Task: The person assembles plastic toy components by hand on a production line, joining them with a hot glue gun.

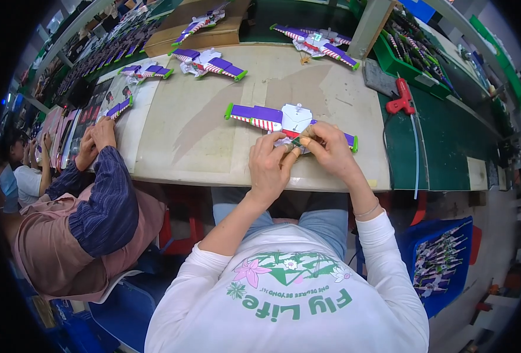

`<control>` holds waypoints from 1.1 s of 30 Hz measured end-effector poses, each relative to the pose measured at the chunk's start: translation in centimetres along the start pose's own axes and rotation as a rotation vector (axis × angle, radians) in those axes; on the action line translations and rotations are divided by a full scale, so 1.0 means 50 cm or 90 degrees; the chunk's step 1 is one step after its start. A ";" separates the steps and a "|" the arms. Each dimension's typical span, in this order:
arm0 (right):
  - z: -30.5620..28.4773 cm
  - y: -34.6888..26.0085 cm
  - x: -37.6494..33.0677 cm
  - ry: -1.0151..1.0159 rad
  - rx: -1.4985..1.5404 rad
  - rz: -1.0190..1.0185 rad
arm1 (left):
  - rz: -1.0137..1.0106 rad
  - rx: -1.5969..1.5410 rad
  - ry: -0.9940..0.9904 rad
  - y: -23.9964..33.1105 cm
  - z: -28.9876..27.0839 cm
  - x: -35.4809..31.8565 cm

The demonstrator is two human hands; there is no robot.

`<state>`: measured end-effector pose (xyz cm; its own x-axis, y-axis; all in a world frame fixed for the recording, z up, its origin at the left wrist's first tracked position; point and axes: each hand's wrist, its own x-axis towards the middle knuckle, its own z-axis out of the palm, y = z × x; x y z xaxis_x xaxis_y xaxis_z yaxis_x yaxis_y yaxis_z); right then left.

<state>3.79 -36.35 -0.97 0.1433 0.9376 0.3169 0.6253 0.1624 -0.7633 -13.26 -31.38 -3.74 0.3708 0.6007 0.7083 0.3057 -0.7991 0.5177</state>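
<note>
A toy wing pack (296,117) lies on the worktable in front of me, with purple wings, red-and-white stripes, bright green tips and a white middle. At its near edge, my left hand (269,166) is closed, thumb and fingertips pinching the white middle part. From the other side my right hand (333,154) also pinches there, covering part of the right wing. The fingertips of both hands nearly meet. Between them shows a small dark green bit, too hidden to name. Fingertip covers seem to be on some fingers.
More wing packs (208,63) lie along the table's far side. At right are a red glue gun (400,97) with its cord, a grey block (380,77) and a green bin (410,59) of parts. A blue crate (443,259) stands low right. A co-worker (95,217) sits left.
</note>
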 end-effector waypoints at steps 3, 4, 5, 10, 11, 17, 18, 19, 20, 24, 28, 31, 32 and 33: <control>0.013 0.001 0.009 0.033 -0.081 -0.074 | -0.044 -0.016 -0.025 -0.006 0.005 -0.005; 0.019 0.004 0.010 0.053 -0.097 -0.094 | -0.060 -0.025 -0.024 -0.006 0.006 -0.007; 0.025 0.007 0.011 0.073 -0.113 -0.115 | -0.061 -0.026 -0.025 -0.006 0.007 -0.007; 0.034 0.018 0.013 0.123 -0.116 -0.121 | -0.054 -0.004 -0.022 -0.002 0.013 -0.001; 0.035 0.020 0.015 0.130 -0.123 -0.120 | -0.054 -0.005 -0.024 -0.003 0.012 -0.002; 0.028 0.029 0.015 0.094 0.005 -0.006 | -0.085 0.025 -0.037 0.010 0.015 0.003; 0.028 0.033 0.013 0.096 0.005 -0.004 | -0.117 -0.004 -0.025 0.012 0.019 0.003; 0.028 0.038 0.011 0.096 0.054 0.015 | -0.150 -0.033 -0.013 0.012 0.023 0.002; 0.028 0.040 0.009 0.095 0.103 0.034 | -0.149 -0.033 -0.016 0.010 0.026 0.000; 0.029 0.038 0.006 0.100 0.133 0.031 | -0.297 -0.217 0.011 0.006 0.032 -0.009; 0.031 0.036 0.006 0.114 0.019 -0.038 | -0.240 -0.163 0.027 0.014 0.034 -0.018; 0.032 0.038 0.004 0.121 0.006 -0.053 | -0.118 -0.058 0.061 0.018 0.042 -0.025; 0.033 0.037 0.003 0.118 0.020 -0.050 | -0.211 -0.160 0.063 0.022 0.045 -0.026; 0.034 0.037 0.003 0.119 0.022 -0.050 | -0.305 -0.262 0.064 0.024 0.046 -0.027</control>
<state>3.66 -35.40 -3.30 0.2373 0.8490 0.4720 0.6139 0.2455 -0.7502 -11.36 -33.09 -5.18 0.1861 0.9043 0.3842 0.0472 -0.3988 0.9158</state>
